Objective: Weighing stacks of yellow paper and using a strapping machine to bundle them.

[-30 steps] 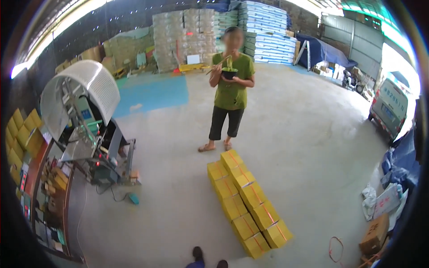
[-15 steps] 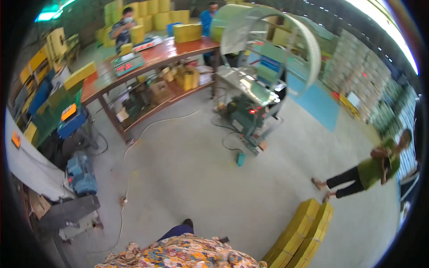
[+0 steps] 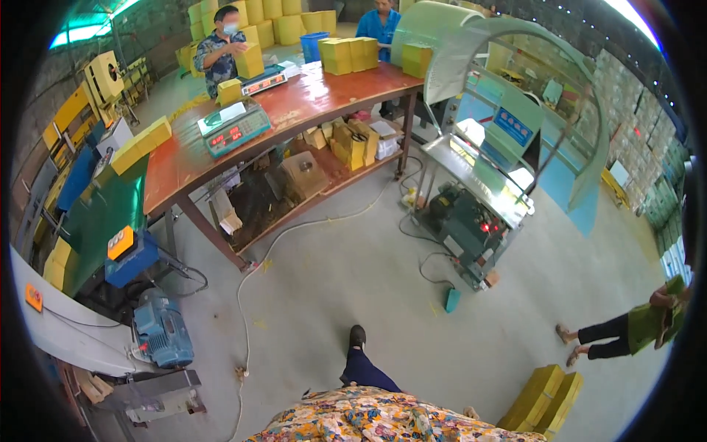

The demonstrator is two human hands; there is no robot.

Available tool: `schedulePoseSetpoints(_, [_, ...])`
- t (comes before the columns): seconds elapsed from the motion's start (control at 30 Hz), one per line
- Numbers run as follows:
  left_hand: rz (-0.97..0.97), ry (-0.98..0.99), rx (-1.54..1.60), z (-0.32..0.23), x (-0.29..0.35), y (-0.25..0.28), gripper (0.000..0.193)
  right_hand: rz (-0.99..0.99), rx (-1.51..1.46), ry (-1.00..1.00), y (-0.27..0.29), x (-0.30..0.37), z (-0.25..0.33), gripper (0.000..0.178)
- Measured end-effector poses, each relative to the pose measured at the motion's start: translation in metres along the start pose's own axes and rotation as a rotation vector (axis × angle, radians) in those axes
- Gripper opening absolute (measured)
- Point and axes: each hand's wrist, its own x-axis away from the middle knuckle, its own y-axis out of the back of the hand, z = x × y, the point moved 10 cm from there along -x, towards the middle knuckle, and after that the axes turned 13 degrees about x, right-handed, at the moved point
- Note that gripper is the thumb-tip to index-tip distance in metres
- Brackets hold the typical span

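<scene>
My left hand is out of view. At the right edge of my flowered garment [image 3: 383,416] a small skin-toned bit shows, apparently my right hand [image 3: 470,412]; its fingers are too hidden to read. One leg in dark trousers with a dark shoe [image 3: 357,337] is stretched forward on the grey floor. Ahead stands a long red-topped table [image 3: 294,110]. On it are a teal digital scale [image 3: 234,131], a second scale [image 3: 265,79] and yellow stacked blocks [image 3: 347,56]. To its right is a machine with a metal top and curved hood [image 3: 479,177].
A cable [image 3: 247,309] snakes over the floor at left, near a blue motor [image 3: 162,331] and a green conveyor belt [image 3: 110,228]. Long yellow bundles [image 3: 541,401] lie at lower right, near a person in green [image 3: 655,324]. Two people [image 3: 221,48] stand behind the table. A teal foot pedal [image 3: 451,300] lies ahead.
The table and machine appear larger and nearer. My view has shifted, so the yellow bundles and the person in green sit lower and further right. My leg now shows stretched forward.
</scene>
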Motion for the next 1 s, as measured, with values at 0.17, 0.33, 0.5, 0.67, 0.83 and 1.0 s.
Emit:
schedulePoseSetpoints(0.17, [-0.078, -0.007, 0.197, -0.060, -0.055, 0.073, 0.044, -0.014, -0.058, -0.399, 0.039, -0.134, 0.065, 0.038])
schedulePoseSetpoints(0.33, [-0.505, -0.105, 0.602, -0.112, -0.071, 0.145, 0.038, 0.072, -0.238, -0.182, 0.009, -0.163, 0.364, 0.043])
schedulePoseSetpoints(0.5, [-0.740, -0.039, 0.838, -0.217, -0.079, 0.244, 0.030, 0.125, -0.118, -0.025, -0.036, -0.209, 0.539, 0.045])
schedulePoseSetpoints(0.67, [-0.901, -0.664, 0.195, -0.509, -0.064, 0.436, 0.027, 0.087, -0.214, -0.226, -0.067, -0.272, 0.553, 0.036])
schedulePoseSetpoints(0.83, [-0.877, -1.120, -0.259, -0.788, -0.020, 0.552, 0.019, -0.027, 0.621, 0.257, -0.086, -0.295, 0.671, 0.032])
schedulePoseSetpoints(1.0, [-0.819, -1.067, -0.512, -0.886, -0.083, 0.643, 0.038, 0.065, -0.327, 0.025, -0.108, -0.341, 0.748, 0.037])
